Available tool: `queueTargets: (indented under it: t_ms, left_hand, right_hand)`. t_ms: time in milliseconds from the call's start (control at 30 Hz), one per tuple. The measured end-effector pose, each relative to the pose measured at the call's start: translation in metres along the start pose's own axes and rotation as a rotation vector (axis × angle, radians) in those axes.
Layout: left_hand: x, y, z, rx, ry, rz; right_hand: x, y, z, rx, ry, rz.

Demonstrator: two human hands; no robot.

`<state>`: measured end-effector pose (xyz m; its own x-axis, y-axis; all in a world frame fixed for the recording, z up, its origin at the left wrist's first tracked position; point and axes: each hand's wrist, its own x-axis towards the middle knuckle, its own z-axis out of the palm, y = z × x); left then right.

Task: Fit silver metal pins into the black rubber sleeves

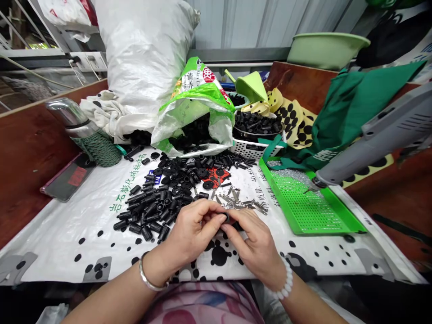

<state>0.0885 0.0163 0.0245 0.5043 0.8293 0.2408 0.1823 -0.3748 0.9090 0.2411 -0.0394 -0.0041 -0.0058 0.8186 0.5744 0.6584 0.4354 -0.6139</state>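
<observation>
Near the front middle of the table, my left hand (195, 225) and my right hand (254, 240) meet with their fingertips pinched on a small round black plastic part (225, 218). My fingers cover most of it, so its full shape is hidden. Just left of my hands spreads a pile of black plastic cylinders and discs (165, 193). Beyond my right hand lie several thin metal strips (236, 198), scattered on the white sheet.
On the right, a grey electric screwdriver (364, 139) hangs over a green tray (313, 209) of small metal bits. A green-white bag (194, 108) and a white basket (251, 148) hold black parts. A thermos (91, 139) and a phone (69, 177) lie left.
</observation>
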Motion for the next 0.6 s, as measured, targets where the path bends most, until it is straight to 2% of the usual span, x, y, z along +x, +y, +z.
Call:
queueTargets:
  t_ms: [133,433,533,600]
  left_hand:
    - [-0.004,-0.011,0.0,-0.046,-0.06,-0.127]
    - [-0.008,-0.022,0.017,-0.107,0.032,-0.276]
    - [-0.009,-0.023,0.019,-0.05,0.056,-0.224]
    - [-0.01,-0.024,0.019,0.005,0.075,-0.142]
  right_hand:
    - [-0.004,0.003,-0.001,-0.001,0.005,0.014]
    - [-0.012,0.012,0.009,-0.095,0.131,-0.248]
    - [-0.016,0.014,0.014,-0.017,0.141,-0.183]
    - [-0.018,0.012,0.016,0.111,0.139,-0.025]
